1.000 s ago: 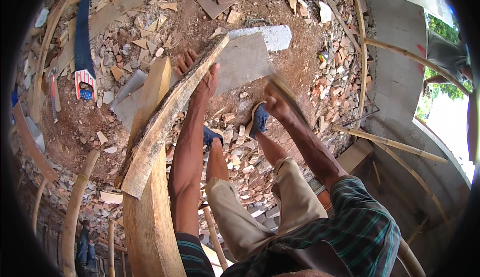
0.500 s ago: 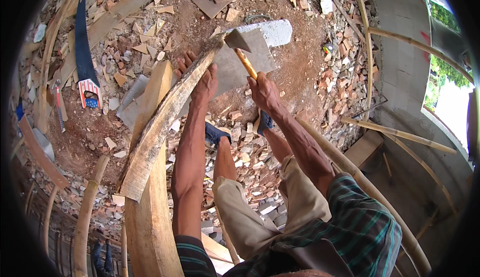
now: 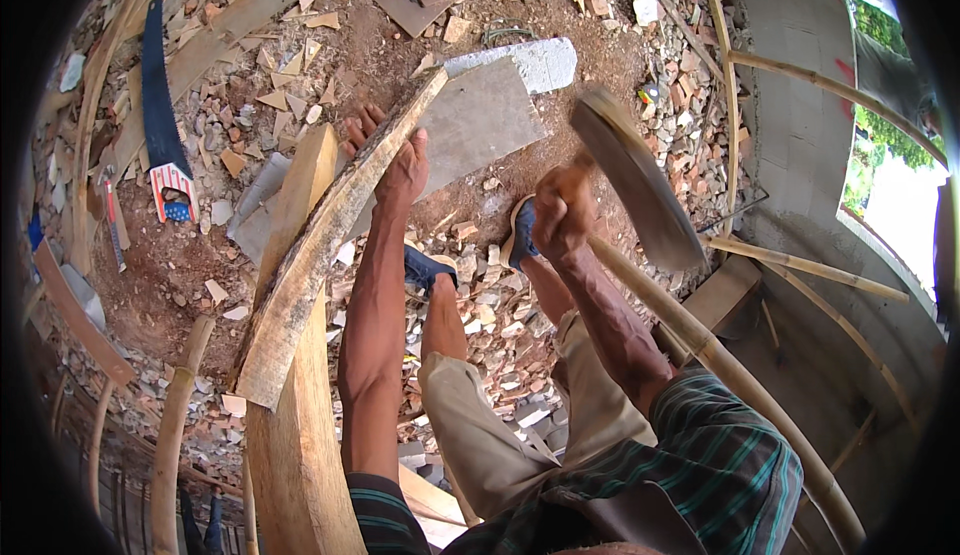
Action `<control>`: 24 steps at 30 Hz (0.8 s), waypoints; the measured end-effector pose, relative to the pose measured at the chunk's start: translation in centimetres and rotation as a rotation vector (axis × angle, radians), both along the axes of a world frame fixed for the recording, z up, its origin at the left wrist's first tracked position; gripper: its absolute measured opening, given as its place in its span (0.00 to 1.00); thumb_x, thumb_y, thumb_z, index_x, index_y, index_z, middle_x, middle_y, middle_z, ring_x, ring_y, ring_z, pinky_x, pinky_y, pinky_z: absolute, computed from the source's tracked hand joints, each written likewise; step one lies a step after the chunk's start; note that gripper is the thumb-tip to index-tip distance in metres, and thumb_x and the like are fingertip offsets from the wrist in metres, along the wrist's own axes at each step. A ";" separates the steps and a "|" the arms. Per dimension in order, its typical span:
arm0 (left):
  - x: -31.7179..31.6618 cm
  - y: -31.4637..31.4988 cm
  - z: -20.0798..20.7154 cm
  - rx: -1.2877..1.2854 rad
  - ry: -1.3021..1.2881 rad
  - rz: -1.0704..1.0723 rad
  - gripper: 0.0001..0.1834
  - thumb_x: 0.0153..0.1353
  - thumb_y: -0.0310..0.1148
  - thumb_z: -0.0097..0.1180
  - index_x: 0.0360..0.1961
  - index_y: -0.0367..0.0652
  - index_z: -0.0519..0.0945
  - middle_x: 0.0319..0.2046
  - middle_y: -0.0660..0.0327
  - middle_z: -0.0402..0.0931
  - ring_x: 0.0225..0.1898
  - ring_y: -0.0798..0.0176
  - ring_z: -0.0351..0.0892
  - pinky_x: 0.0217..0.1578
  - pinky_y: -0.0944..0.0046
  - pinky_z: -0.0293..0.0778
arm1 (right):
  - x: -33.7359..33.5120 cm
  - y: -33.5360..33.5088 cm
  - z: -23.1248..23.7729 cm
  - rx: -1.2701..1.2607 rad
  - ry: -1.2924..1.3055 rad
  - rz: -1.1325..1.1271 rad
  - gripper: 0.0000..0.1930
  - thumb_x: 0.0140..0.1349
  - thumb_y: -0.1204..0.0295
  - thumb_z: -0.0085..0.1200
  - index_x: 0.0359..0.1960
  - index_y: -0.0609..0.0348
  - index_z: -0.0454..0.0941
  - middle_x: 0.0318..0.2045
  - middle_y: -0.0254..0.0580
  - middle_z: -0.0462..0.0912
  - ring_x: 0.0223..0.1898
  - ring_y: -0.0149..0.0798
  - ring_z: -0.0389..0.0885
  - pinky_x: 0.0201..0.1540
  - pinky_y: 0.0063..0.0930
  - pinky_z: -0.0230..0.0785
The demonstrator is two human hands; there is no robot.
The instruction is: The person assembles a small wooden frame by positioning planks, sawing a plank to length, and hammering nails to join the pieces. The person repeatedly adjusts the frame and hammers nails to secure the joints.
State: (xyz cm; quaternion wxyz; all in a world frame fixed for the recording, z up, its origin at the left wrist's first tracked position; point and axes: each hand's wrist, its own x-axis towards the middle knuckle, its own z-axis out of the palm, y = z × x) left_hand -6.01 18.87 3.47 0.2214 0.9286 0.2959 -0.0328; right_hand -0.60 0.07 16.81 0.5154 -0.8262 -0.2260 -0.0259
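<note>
Rubble-strewn dirt ground, left hand (image 3: 403,177) gripping curved wood slab (image 3: 330,245) near top, right hand (image 3: 562,213) closed round raised blurred axe (image 3: 635,180), beside slab.

Pale tan curved plank (image 3: 330,245); blue saw blade (image 3: 155,75), red-white-blue handle; grey slab (image 3: 480,120); green-striped dark shirt (image 3: 700,455); khaki trousers (image 3: 500,435); blue sandals (image 3: 520,235).

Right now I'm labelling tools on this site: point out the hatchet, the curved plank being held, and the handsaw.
hatchet (image 3: 635,180), head view, on the blurred flat blade.
curved plank (image 3: 320,255), head view, on its pale mid-length face.
handsaw (image 3: 155,85), head view, on the dark blue blade.
</note>
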 end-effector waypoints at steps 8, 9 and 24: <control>-0.4 0.0 -0.2 -0.045 0.044 0.002 0.49 0.67 0.59 0.44 0.73 0.30 0.44 0.74 0.41 0.40 0.75 0.36 0.36 0.70 0.34 0.36 | -1.2 -0.5 -1.6 -0.652 0.390 0.019 0.14 0.69 0.64 0.51 0.35 0.62 0.64 0.19 0.62 0.77 0.22 0.63 0.79 0.20 0.49 0.66; -0.6 -0.3 -0.2 -0.065 0.015 0.000 0.49 0.67 0.58 0.44 0.73 0.31 0.44 0.74 0.42 0.39 0.75 0.36 0.36 0.70 0.34 0.36 | -1.1 -0.5 -1.5 -0.564 0.348 -0.087 0.13 0.69 0.65 0.50 0.33 0.62 0.65 0.19 0.59 0.76 0.20 0.59 0.80 0.20 0.46 0.66; -0.7 -0.3 -0.3 -0.063 -0.018 -0.018 0.49 0.68 0.59 0.42 0.73 0.29 0.43 0.74 0.39 0.38 0.75 0.34 0.36 0.69 0.32 0.35 | -0.8 0.5 0.0 0.187 -0.004 0.103 0.12 0.71 0.66 0.46 0.32 0.61 0.66 0.14 0.48 0.70 0.15 0.49 0.73 0.19 0.45 0.65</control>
